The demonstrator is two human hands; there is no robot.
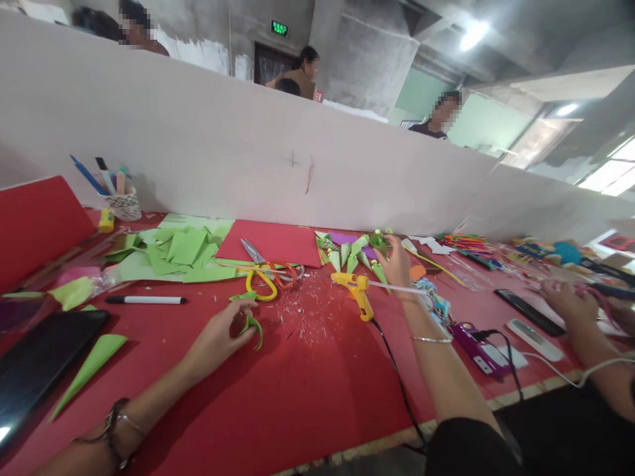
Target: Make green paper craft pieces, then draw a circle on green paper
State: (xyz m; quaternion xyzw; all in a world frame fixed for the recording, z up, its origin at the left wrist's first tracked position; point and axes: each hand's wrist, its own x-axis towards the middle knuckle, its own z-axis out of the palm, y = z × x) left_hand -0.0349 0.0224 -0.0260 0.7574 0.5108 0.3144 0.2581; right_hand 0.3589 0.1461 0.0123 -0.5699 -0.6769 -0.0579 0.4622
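Observation:
My left hand is closed, with a curled green paper strip between its fingers, low over the red table. My right hand reaches to the back, its fingers closed on a rolled green paper piece with a pale tip. Just left of it lie several pale green paper cones. A yellow glue gun rests below them, its nozzle pointing left. Yellow-handled scissors lie beyond my left hand, blades pointing away. A larger green paper cone is at the left.
Cut green sheets are piled at the back left, near a pen cup. A marker and a black tablet lie left. A purple power strip and another person's hands are right. A white partition stands behind.

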